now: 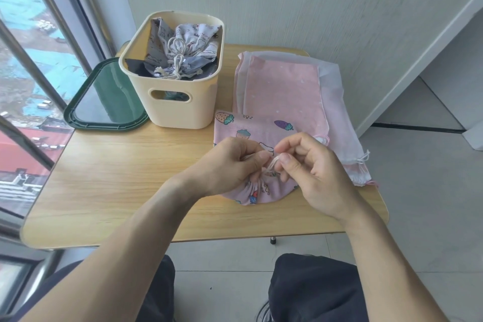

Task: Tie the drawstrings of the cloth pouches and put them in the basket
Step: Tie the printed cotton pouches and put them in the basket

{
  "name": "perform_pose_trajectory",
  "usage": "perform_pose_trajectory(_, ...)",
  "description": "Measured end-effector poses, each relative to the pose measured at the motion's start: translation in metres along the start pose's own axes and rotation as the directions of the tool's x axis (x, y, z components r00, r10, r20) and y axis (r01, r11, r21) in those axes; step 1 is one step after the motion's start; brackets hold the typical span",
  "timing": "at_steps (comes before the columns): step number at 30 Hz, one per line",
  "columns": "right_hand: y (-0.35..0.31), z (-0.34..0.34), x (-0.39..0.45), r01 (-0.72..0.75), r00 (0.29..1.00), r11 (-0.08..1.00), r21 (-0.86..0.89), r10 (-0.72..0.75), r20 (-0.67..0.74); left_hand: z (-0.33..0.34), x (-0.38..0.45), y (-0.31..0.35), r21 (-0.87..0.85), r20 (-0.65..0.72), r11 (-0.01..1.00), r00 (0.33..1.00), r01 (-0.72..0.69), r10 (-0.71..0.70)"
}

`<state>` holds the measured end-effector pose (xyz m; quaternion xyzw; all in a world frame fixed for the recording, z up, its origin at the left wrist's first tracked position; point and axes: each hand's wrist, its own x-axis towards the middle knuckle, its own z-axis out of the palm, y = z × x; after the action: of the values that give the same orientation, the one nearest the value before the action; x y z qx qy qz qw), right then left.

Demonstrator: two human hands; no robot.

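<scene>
Nearest the viewer, two dark-trousered knees [313, 287] are showing below the near edge of the wooden surface [117, 178]. Both forearms are reaching over that edge to a pink fruit-print pouch [261, 131] lying on the near right part of the surface, its gathered mouth pointing toward the viewer. The left hand [230, 162] is pinching one end of the cream drawstring [271, 165] between thumb and curled fingers, its grip narrow and closed on the cord. The right hand [311, 165] is pinching the other strand between thumb and forefinger, its grip likewise narrow on the cord, just above the cinched opening. Behind the pouch, a stack of flat pink pouches [285, 89] is lying on the far right of the surface, with a sheer white pouch [339, 123] beneath it, overhanging the right edge. At the far left centre, a cream basket [183, 110] is standing upright, holding tied grey and white printed pouches [183, 44]. Just left of the basket, touching it, a dark green lid [104, 97] is lying partly over the surface edge. A window [28, 60] is running along the left.
</scene>
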<state>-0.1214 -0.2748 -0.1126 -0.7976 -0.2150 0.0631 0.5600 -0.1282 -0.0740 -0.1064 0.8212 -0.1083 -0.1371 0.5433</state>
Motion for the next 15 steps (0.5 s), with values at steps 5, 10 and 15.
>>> perform_pose_trajectory(5, -0.001, 0.003, 0.001, -0.003, 1.000, 1.000, 0.001, 0.003, 0.006, -0.002, 0.001, 0.001, -0.185, 0.024, 0.978, 0.996, 0.094, -0.091)
perform_pose_trajectory(10, -0.002, 0.003, 0.001, -0.014, 1.000, 0.999, 0.048, 0.014, -0.004, -0.007, 0.001, -0.001, -0.221, 0.078, 0.969, 0.992, 0.113, -0.098)
perform_pose_trajectory(15, -0.005, 0.003, 0.000, -0.015, 1.000, 0.992, 0.129, 0.015, -0.002, -0.015, 0.000, -0.003, -0.282, 0.189, 0.952, 0.980, 0.121, -0.069)
